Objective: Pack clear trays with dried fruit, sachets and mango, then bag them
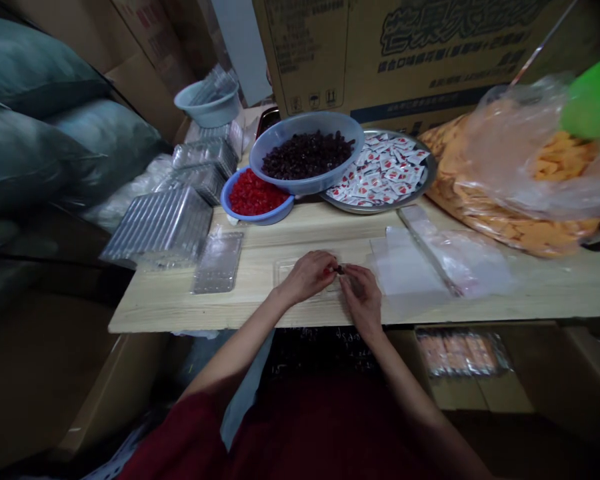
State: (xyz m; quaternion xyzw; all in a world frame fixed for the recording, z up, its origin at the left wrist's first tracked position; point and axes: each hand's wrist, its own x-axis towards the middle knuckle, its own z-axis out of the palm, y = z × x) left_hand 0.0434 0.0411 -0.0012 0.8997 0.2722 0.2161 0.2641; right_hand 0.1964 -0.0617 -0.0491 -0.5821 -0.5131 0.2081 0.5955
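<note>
Head view: left hand (307,277), right hand (363,300) pinch dark piece (339,269) (tiny), table edge (180,328) near.

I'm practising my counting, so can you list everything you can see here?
wooden table: one, pale, in front
clear bowl: one, bluish, at the back
dark fruit pieces: many, dark purple, in clear bowl
blue bowl: one, blue, beside clear bowl
red fruit pieces: many, red, in blue bowl
metal tray: one, silver, right of bowls
sachets: many, white and red, on metal tray
orange pieces: many, orange, in a bag at right
plastic basin: one, pale blue, back left
ribbed plastic trays: several, clear, left
flat plastic bags: a few, clear, right of hands
cardboard boxes: several, brown, behind
sacks: several, grey-green, far left
clear plastic tray: one, clear, under left hand
small dark piece: one, dark, between the hands
left hand: one, pinching small dark piece
right hand: one, pinching small dark piece
</note>
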